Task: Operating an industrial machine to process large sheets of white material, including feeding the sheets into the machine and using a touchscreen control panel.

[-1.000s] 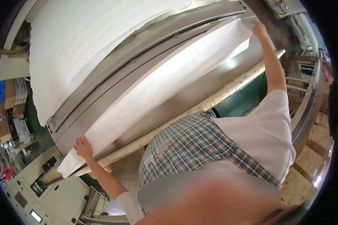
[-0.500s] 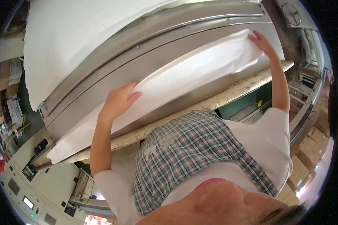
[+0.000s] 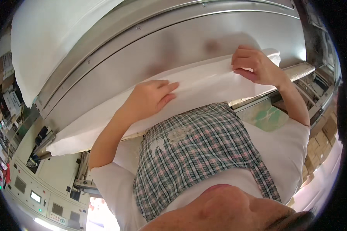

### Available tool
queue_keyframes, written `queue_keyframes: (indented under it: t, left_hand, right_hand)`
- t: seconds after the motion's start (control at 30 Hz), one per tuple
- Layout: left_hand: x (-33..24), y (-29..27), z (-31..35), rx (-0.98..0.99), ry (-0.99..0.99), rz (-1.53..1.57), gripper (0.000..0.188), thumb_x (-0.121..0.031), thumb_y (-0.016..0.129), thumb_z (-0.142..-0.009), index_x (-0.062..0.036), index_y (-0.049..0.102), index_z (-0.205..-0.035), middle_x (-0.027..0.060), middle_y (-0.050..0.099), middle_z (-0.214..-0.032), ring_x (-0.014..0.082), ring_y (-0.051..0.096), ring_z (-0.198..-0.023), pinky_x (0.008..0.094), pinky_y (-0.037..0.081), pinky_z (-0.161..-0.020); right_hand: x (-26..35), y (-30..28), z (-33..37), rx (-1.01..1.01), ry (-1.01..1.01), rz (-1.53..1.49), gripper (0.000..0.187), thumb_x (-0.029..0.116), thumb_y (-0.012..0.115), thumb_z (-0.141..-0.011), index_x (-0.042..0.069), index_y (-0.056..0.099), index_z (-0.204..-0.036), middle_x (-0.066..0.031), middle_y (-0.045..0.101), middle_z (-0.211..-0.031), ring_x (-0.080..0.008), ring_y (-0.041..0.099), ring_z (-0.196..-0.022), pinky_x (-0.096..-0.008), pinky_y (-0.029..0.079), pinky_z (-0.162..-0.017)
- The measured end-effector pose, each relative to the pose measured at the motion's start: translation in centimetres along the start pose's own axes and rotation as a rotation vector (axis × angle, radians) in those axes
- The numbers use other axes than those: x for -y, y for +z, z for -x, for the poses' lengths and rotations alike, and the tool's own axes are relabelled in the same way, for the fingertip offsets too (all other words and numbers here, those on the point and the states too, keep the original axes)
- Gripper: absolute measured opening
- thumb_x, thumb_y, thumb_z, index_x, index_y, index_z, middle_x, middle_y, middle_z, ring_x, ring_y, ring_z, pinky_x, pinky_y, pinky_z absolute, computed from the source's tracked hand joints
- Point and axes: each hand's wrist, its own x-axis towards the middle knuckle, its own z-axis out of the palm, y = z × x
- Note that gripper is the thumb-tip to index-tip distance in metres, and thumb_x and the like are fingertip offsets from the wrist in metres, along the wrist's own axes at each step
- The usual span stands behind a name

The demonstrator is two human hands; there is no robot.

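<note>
A long white cloth (image 3: 204, 90), gathered into a narrow strip, runs from the lower left to the right along the near side of a metal plate (image 3: 173, 46). Over its middle, my left hand (image 3: 148, 98) rests with fingers stretched and the thumb apart. Toward the right end, my right hand (image 3: 256, 66) has its fingers curled and the thumb closed in against the cloth's upper part. The exact grip of the right fingertips is partly hidden.
A wide white sheet (image 3: 54, 42) covers the machine's far left. A foil-like wrapped bar (image 3: 300, 71) shows at the right, under the cloth. Machine cabinets with a control panel (image 3: 35, 197) stand at the lower left. Cardboard boxes (image 3: 316, 150) are stacked at the right.
My right hand has come inward and nearer, curling its fingers onto the cloth. My left hand has shifted right along it. The cloth strip now lies closer to my body, over the bar.
</note>
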Motion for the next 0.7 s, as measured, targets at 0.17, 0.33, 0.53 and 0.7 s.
queue_keyframes:
  t: [0.17,0.33,0.53,0.7]
  left_hand:
    - [0.7,0.0,-1.4,0.082,-0.041,0.003,0.019,-0.021,0.059,-0.08,-0.007,0.062,-0.092,0.0104,0.059,-0.075,0.0271,0.058,-0.068,0.0356,0.047,-0.061]
    - [1.2,0.3,-1.3,0.136,0.002,0.03,0.035,-0.034,0.063,-0.075,-0.0061,0.058,-0.096,0.0112,0.058,-0.087,0.0281,0.055,-0.084,0.0363,0.046,-0.072]
    - [4.2,0.3,-2.0,0.408,-0.308,0.245,0.076,-0.053,0.069,-0.061,-0.0008,0.048,-0.111,0.0163,0.051,-0.108,0.0312,0.047,-0.103,0.0383,0.039,-0.088]
    - [4.4,0.5,-3.0,0.46,-0.263,0.175,0.084,-0.059,0.067,-0.059,0.002,0.046,-0.112,0.0189,0.049,-0.11,0.0335,0.045,-0.106,0.0394,0.038,-0.09]
  right_hand:
    - [-0.9,-0.2,-1.1,0.019,0.336,-0.403,0.017,0.005,0.064,-0.069,0.003,0.055,-0.083,-0.0086,0.054,-0.088,-0.0278,0.05,-0.086,-0.0365,0.039,-0.083]
    - [-1.7,0.9,-4.1,0.114,0.0,-0.053,0.044,0.025,0.073,-0.063,0.003,0.053,-0.097,-0.0094,0.05,-0.101,-0.0272,0.047,-0.097,-0.0353,0.039,-0.083]
    - [-2.9,1.5,-7.3,0.572,0.193,-0.105,0.061,0.037,0.075,-0.057,0.001,0.054,-0.102,-0.0107,0.051,-0.096,-0.0274,0.049,-0.093,-0.034,0.04,-0.079]
    - [-2.2,1.4,-7.8,0.625,0.286,-0.101,0.058,0.035,0.075,-0.058,0.001,0.054,-0.101,-0.0117,0.051,-0.094,-0.028,0.05,-0.09,-0.0341,0.041,-0.078]
